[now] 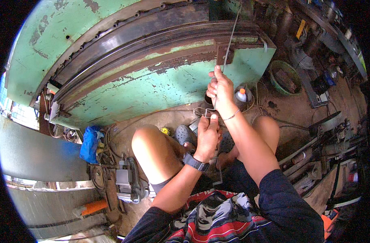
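Note:
A long thin metal rod (232,35) rises from my hands past the top of the green machine. My right hand (221,91), with a thin bracelet at its wrist, is closed around the rod, thumb pointing up along it. Just below, my left hand (209,135), wearing a black watch (196,162), is closed on a lower part of the rod, thumb on top. Between the two hands the rod has squared bends (210,112). Another thin bent piece (220,176) shows below my left hand; whether it is the same rod I cannot tell.
A worn green press-like machine (164,87) stands ahead. Beyond my right hand are a bottle with an orange cap (241,95) and a green basin (285,77). A grey vise-like tool (127,178) and a blue bag (90,144) lie left; metal bars (304,156) lie right. Cables cross the floor.

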Motion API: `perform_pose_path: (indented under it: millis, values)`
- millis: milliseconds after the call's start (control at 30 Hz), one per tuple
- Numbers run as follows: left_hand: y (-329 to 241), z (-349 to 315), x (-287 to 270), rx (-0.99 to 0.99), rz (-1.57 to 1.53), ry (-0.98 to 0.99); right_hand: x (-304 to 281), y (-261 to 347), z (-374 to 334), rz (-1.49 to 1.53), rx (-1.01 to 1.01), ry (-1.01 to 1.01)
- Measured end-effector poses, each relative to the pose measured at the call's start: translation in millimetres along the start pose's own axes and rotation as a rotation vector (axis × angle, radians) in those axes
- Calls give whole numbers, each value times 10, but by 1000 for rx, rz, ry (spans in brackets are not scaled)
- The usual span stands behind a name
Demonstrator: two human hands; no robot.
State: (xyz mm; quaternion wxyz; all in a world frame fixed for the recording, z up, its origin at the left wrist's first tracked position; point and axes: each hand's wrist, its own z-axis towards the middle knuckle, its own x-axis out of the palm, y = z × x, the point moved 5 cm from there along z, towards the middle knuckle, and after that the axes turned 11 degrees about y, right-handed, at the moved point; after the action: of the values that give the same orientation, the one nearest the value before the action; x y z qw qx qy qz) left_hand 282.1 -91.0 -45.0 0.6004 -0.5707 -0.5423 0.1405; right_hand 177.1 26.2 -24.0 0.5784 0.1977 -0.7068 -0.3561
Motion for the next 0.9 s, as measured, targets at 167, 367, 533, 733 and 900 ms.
perform_pose_path:
  millis: [167,367,533,733,900]
  values:
    - [34,-14,68,68,-89,-99,44,-59,-6,30,1,19]
    - [-23,-1,19,10,-99,132,32,79,17,-32,68,97]
    - [-159,-82,-113,-102,-318,477,-6,215,-33,-96,106,130]
    - [-98,-319,-143,-188,-218,418,-6,150,-58,-87,91,107]
    - [-100,-362,-189,-204,-46,415,-40,102,-88,-112,85,130]
